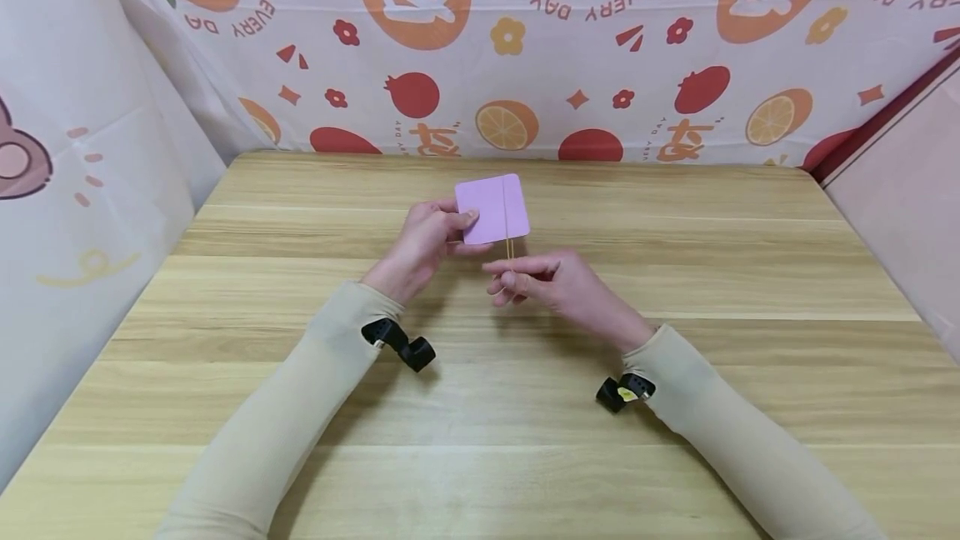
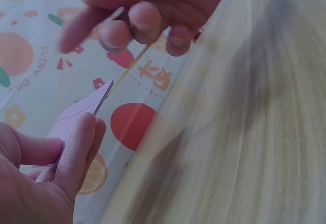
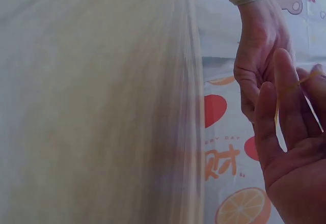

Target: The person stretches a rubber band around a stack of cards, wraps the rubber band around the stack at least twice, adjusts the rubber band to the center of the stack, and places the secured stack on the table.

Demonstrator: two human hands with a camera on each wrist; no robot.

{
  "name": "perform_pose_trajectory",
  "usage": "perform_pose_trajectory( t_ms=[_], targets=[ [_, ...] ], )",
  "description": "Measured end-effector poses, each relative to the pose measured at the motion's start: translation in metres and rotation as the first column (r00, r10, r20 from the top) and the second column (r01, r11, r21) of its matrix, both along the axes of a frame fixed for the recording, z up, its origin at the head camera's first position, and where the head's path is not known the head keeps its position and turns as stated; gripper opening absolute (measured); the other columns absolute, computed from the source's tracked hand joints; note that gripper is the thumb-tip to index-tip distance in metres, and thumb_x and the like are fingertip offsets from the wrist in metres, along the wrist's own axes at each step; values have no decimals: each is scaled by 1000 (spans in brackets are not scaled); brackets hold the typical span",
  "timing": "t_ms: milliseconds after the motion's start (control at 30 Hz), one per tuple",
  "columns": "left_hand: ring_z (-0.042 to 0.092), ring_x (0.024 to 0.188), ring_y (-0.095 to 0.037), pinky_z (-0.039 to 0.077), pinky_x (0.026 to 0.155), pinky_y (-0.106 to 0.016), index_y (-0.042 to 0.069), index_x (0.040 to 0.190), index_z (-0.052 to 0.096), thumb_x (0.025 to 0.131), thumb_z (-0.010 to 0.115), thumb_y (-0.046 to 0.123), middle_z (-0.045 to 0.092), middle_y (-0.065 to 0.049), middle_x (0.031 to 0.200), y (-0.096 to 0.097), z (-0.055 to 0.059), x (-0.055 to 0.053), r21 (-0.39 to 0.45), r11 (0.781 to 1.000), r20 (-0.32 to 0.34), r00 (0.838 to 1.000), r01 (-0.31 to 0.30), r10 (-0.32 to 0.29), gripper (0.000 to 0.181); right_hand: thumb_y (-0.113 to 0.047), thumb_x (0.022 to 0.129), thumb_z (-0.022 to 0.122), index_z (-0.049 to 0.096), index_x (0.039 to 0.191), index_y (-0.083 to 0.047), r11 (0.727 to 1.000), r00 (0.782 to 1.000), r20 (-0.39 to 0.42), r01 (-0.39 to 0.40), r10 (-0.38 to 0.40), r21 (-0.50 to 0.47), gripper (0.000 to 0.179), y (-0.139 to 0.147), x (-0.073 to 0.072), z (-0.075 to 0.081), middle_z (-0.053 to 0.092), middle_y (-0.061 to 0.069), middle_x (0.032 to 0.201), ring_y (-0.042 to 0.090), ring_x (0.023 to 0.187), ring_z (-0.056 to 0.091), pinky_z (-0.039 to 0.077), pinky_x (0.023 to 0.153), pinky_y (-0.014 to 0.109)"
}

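Observation:
My left hand [image 1: 423, 242] holds a purple square card [image 1: 483, 205] with rounded corners, thumb on its face and fingers behind. Edge-on in the left wrist view, the card [image 2: 84, 113] looks thin. A yellowish rubber band [image 1: 506, 208] runs down the card's face near its right side and stretches past the lower edge to my right hand [image 1: 573, 288]. Thumb and fingers of that hand keep the band taut. From the right wrist, the band [image 3: 289, 88] crosses the fingers, while the card is hidden behind the hands.
Both hands are above a wood-grain table [image 1: 480, 440]. A fruit-print cloth [image 1: 570, 48] hangs along its far edge, and a pale cloth [image 1: 75, 273] hangs at the left. Black camera straps [image 1: 397, 342] circle the wrists over beige sleeves [image 1: 285, 423].

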State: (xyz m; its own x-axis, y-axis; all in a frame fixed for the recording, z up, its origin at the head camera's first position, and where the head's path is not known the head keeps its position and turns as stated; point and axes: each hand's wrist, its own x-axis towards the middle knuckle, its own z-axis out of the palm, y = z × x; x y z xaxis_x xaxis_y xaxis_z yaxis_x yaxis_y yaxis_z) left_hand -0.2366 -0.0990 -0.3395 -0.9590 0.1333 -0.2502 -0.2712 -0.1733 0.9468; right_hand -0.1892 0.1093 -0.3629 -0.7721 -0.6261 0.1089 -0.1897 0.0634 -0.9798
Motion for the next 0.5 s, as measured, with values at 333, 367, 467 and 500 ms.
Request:
perform_pose_trajectory(
  t_ms=[333, 367, 467, 500],
  targets=[
    [67, 78, -20, 59, 74, -32, -14, 122, 56, 97, 55, -3, 64, -14, 89, 1, 0, 0, 14, 1000, 2, 1000, -18, 18, 28, -12, 104, 47, 5, 155, -46, 997, 1000, -14, 16, -17, -71, 74, -4, 4, 5, 57, 24, 131, 39, 86, 69, 59, 76, 47],
    [67, 77, -20, 59, 73, -32, -14, 122, 56, 97, 55, -3, 64, -14, 89, 2, 0, 0, 10, 1000, -2, 1000, -23, 23, 28, -14, 104, 47, 1, 155, -47, 995, 999, 27, 34, -31, -92, 76, -4, 4, 6, 56, 25, 132, 39, 86, 70, 59, 76, 47],
    [66, 78, -20, 59, 72, -31, -13, 122, 57, 97, 55, -2, 64, -15, 91, 3, 1, 0, -11, 999, -24, 999, -36, 36, 27, -20, 105, 48, -6, 153, -48, 984, 984, 156, 106, -83, -143, 78, -4, 5, 7, 56, 24, 133, 37, 87, 70, 59, 74, 49],
    [66, 79, -20, 60, 72, -32, -13, 122, 57, 97, 55, -2, 64, -15, 92, 3, 2, 1, -18, 999, -35, 999, -38, 37, 27, -22, 105, 47, -7, 153, -48, 980, 977, 190, 127, -97, -153, 77, -4, 5, 7, 57, 23, 133, 36, 87, 71, 59, 73, 49]
  ],
)
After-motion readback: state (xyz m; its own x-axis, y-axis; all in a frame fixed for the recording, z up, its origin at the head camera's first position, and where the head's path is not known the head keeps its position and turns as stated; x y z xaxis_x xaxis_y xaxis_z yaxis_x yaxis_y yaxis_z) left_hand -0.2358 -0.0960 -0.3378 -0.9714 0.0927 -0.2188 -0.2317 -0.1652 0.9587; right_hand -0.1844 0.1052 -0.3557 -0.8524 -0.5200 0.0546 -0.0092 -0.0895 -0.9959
